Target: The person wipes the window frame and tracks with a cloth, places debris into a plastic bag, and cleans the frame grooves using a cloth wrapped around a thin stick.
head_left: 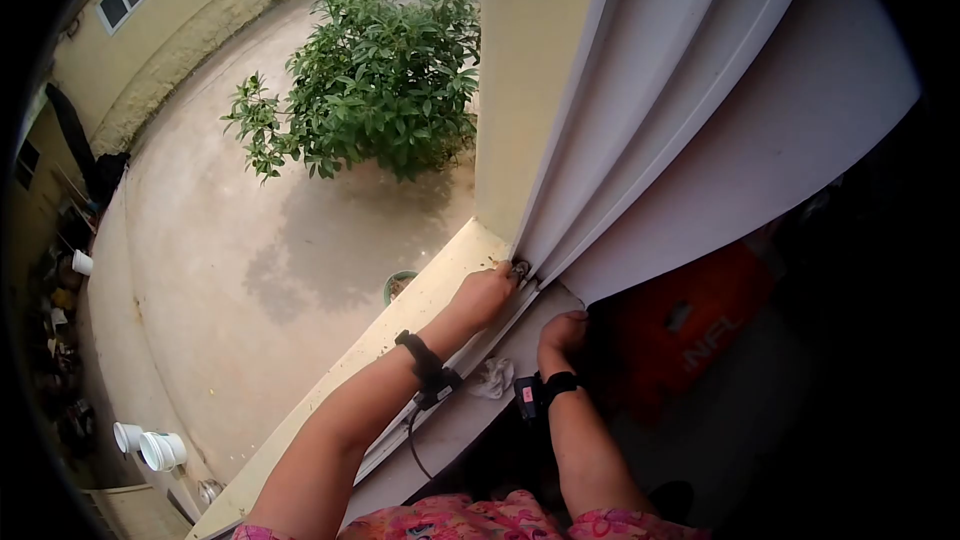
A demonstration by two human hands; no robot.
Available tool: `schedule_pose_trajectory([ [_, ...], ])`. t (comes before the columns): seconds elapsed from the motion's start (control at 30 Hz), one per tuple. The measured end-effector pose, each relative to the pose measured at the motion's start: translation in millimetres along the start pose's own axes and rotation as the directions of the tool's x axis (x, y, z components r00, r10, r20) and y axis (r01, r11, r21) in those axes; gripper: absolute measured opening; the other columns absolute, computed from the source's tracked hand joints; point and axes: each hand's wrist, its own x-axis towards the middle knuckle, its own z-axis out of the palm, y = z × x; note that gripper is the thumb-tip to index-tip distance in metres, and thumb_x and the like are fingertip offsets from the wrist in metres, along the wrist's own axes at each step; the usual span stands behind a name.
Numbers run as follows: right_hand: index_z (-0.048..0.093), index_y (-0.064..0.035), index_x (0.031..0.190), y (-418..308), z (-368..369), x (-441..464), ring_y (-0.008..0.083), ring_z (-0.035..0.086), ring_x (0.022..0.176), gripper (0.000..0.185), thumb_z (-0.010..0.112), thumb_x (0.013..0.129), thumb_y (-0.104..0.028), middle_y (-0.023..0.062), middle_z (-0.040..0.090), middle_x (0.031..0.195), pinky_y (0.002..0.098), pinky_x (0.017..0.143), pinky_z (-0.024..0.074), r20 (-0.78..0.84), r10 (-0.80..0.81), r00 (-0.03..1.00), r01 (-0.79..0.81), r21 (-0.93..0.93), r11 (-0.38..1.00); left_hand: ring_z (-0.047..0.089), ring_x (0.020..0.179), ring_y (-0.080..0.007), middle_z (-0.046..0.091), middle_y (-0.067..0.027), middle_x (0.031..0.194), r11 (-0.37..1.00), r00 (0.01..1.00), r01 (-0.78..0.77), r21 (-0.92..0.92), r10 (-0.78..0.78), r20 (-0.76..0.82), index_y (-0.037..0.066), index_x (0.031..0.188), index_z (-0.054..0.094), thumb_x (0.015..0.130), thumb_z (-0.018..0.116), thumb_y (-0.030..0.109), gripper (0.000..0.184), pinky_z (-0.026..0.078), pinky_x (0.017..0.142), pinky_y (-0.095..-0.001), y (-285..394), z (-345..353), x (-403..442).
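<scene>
My left hand (484,298) reaches across the window sill (430,292) to the lower corner of the white window frame (575,180). Its fingers are closed on a small, dark, dirty-looking thing (519,269) whose kind I cannot make out. On the inner ledge (535,325) rests my right hand (563,332), just inside the frame. Its fingers are mostly hidden in shadow. A crumpled white tissue or cloth (492,378) lies on the ledge between my forearms. Both wrists wear black straps with small devices.
A cable hangs near my left wrist. Right of my right hand is a red-orange bag or sack (680,325) in shadow. Outside are a leafy bush (385,75), a green pot (398,285) below the sill, and white buckets (162,451). A pale wall (535,80) meets the frame.
</scene>
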Motion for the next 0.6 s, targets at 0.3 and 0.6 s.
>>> schedule_pose_trajectory([
  [0.3,0.057,0.0045,0.09,-5.7,-6.9,-6.4,0.0442,0.057,0.089,0.052,0.021,0.093,-0.033,0.0304,0.058,0.093,0.0495,0.079,0.046,0.003,0.028,1.0,-0.028,0.067,0.997,0.058,0.072,-0.0317,0.053,-0.0155,0.091,0.998,0.992,-0.025,-0.061,0.032,0.12,-0.001,0.097,0.057,0.082,0.045,0.01,0.022,0.048,0.065,-0.0394,1.0,-10.1,-50.6],
  [0.6,0.056,0.0076,0.093,-2.8,-5.1,-0.9,0.0448,0.056,0.089,0.052,0.022,0.092,-0.031,0.031,0.057,0.095,0.0481,0.081,0.0457,0.007,-0.028,1.0,0.028,0.008,1.0,0.057,0.082,-0.0285,0.053,-0.0132,0.095,0.981,0.947,0.053,-0.188,0.01,0.32,-0.002,0.102,0.056,0.082,0.046,0.01,0.026,0.049,0.07,-0.0373,-7.8,-38.8,-194.1],
])
